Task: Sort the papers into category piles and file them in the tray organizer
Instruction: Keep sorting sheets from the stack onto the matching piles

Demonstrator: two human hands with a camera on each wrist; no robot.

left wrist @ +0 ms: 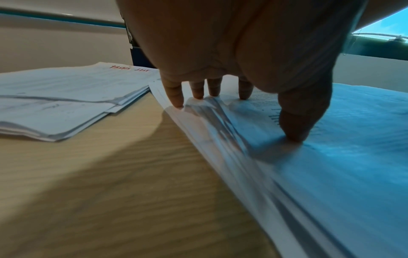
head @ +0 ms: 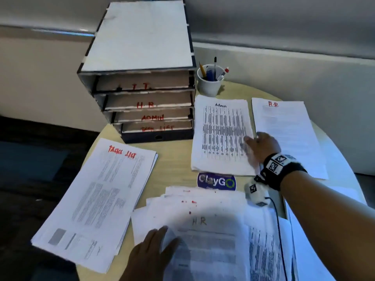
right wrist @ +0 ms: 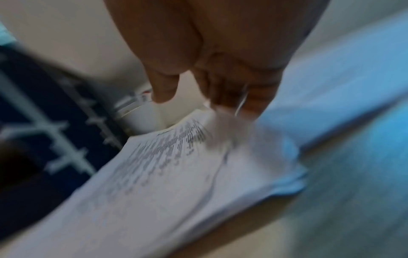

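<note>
The dark tray organizer (head: 142,82) stands at the back, its shelves marked I.T., H.R, ADMIN and TASK LIST in red. On the table lie a Tasks List pile (head: 101,189), an Admin pile (head: 221,134) and an H.R pile (head: 288,134). A loose, fanned stack (head: 213,230) with an H R sheet on top sits at the front. My left hand (head: 154,250) presses on that stack's left edge, its fingertips (left wrist: 178,103) and thumb down on the paper (left wrist: 331,157). My right hand (head: 257,145) lies over the Admin pile's right edge; blurred fingers (right wrist: 229,94) touch the top sheet (right wrist: 167,165), thumb apart.
A white cup (head: 209,84) of pens and pencils stands right of the organizer. A round ClayGo sticker (head: 216,182) shows on the wooden table (head: 174,165) between the piles. A black cable (head: 278,220) runs from my right wrist across the front stack. Dark floor lies left.
</note>
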